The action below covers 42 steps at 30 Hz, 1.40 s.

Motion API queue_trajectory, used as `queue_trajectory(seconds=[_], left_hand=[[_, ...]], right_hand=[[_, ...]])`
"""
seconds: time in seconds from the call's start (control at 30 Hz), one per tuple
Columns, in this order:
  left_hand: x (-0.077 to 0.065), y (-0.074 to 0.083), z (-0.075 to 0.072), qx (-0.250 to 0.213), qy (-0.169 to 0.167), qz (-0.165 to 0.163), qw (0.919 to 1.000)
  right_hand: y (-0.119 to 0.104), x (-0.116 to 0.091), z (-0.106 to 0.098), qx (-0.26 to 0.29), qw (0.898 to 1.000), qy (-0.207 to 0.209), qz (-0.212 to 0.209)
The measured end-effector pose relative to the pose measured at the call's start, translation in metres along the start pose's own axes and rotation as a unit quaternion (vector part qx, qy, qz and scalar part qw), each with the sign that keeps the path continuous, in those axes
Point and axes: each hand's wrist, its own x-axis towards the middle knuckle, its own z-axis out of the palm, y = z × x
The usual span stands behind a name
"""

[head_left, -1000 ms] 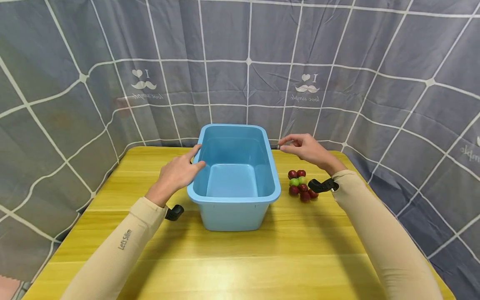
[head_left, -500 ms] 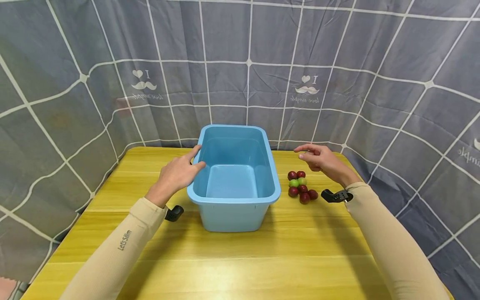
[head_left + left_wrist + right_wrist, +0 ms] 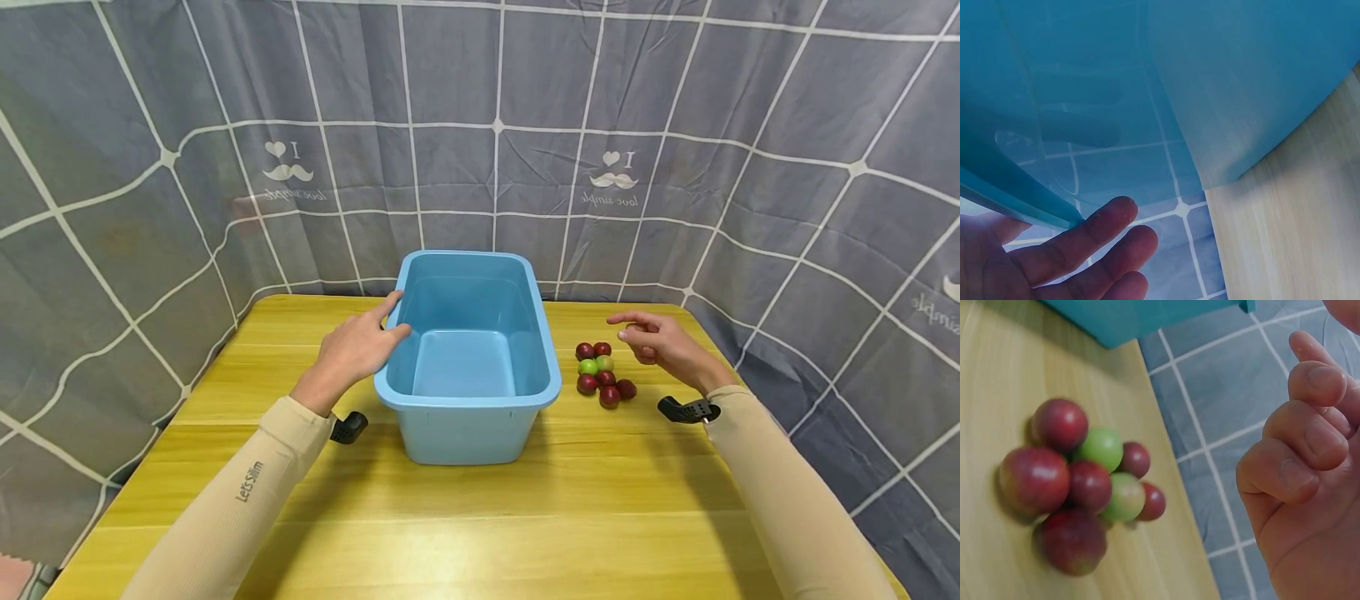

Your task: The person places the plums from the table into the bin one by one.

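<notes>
A blue plastic tub (image 3: 465, 433) stands upright on the table, and nothing shows inside it. My left hand (image 3: 352, 354) holds its left rim, thumb over the edge; the left wrist view has several fingers (image 3: 1094, 231) below the rim, against the outside. To the tub's right lies a cluster of round fruits that look like plums, dark red (image 3: 610, 397) and green (image 3: 588, 367). Just right of and above them is my right hand (image 3: 663, 343), apart from the fruit. Its index finger reaches forward, the other fingers (image 3: 1288, 472) curl loosely, and it holds nothing.
The wooden table (image 3: 450, 533) ends at a back edge just behind the tub. A grey curtain (image 3: 540, 167) with white grid lines surrounds the back and both sides.
My right hand has moved right and toward me, from beside the tub's rim to the right side of the fruit. The left hand and the tub stay where they were.
</notes>
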Motion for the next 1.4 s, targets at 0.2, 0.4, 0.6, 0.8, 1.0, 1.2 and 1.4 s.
queue_trajectory(seconds=[0.2,0.4,0.6,0.8,1.0,1.2,1.4], left_hand=[[-0.001,-0.001,0.000,-0.001,-0.001,0.000,1.0000],[0.000,-0.001,0.000,-0.002,-0.002,0.001,1.0000],[0.000,-0.001,0.000,0.005,0.005,0.004,1.0000],[0.000,-0.002,0.000,0.001,0.005,0.002,1.0000],[0.001,-0.002,0.001,0.000,0.007,0.002,1.0000],[0.000,-0.001,0.001,-0.003,0.007,0.002,1.0000],[0.000,-0.002,0.001,-0.004,0.006,0.002,1.0000]], right_hand=[[0.018,-0.007,-0.007,0.006,1.000,0.000,0.019],[0.030,-0.013,-0.012,0.011,0.999,0.005,0.033],[0.046,-0.018,-0.017,0.018,0.999,0.003,0.045],[0.062,-0.024,-0.019,0.015,0.998,0.001,0.058],[0.071,-0.026,-0.022,0.001,0.997,0.013,0.073],[0.080,-0.027,-0.023,-0.010,0.997,0.016,0.073],[0.088,-0.028,-0.021,-0.021,0.997,0.015,0.076]])
